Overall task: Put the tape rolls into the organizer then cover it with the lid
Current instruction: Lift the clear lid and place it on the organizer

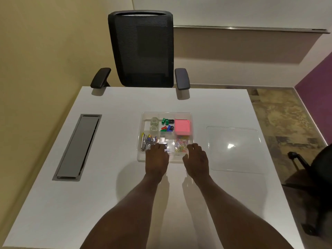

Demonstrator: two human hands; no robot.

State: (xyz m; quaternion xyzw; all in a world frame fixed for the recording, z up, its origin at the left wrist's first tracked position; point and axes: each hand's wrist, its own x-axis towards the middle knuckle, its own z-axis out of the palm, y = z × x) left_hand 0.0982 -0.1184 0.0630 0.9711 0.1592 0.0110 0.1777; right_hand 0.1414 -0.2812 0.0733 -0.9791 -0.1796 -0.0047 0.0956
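Both tape rolls [154,124] already sit in the organizer's [191,123] far-left compartment. The left hand [156,159] and right hand [195,159] rest empty, fingers loose, on its near rim. The clear lid [233,150] lies flat toward the worktop's [111,194] right edge, nearer the right hand.

dim warm light | glare on lid [233,147] | soft focus | wide-angle edge bending

You have two tape rolls [154,124], one clear organizer [191,123], one clear lid [233,150] at its 3 o'clock, one pink sticky-note pad [182,127], two chairs [142,49].
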